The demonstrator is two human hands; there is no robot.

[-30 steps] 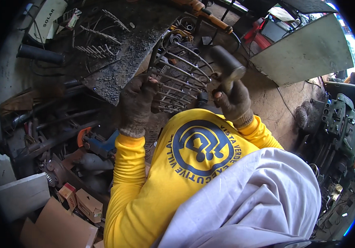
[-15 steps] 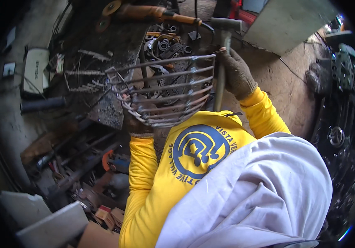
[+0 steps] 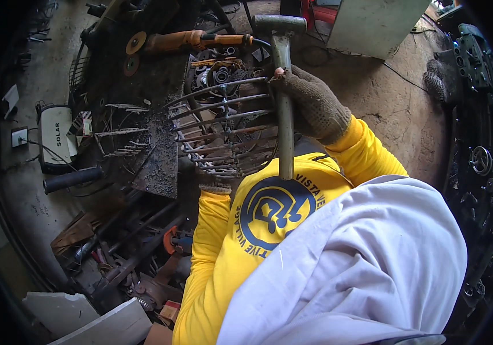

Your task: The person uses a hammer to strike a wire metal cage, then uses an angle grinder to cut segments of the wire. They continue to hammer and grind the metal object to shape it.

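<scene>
A curved grille of welded metal bars (image 3: 226, 125) is held in front of my chest. My left hand (image 3: 215, 188), gloved in brown, is closed on its lower left side, with most of its fingers hidden behind the bars. My right hand (image 3: 319, 106), in a worn brown glove, is wrapped round the handle of a hammer (image 3: 285, 129). The hammer stands nearly upright in the view at the grille's right end, its cylindrical head at the top. A bare thumb tip pokes through the glove against the handle.
An orange angle grinder (image 3: 180, 40) lies on a dark metal table (image 3: 163, 146), near several thin rods (image 3: 126, 132). A white box-shaped device (image 3: 57, 138) is at the left. Tools and scrap (image 3: 143, 253) clutter the lower left. Dark machinery (image 3: 482, 161) lines the right.
The hammer has come up in front of me and moved left, across the grille's right end. The grille has turned and shifted slightly right and down. The whole view has shifted too.
</scene>
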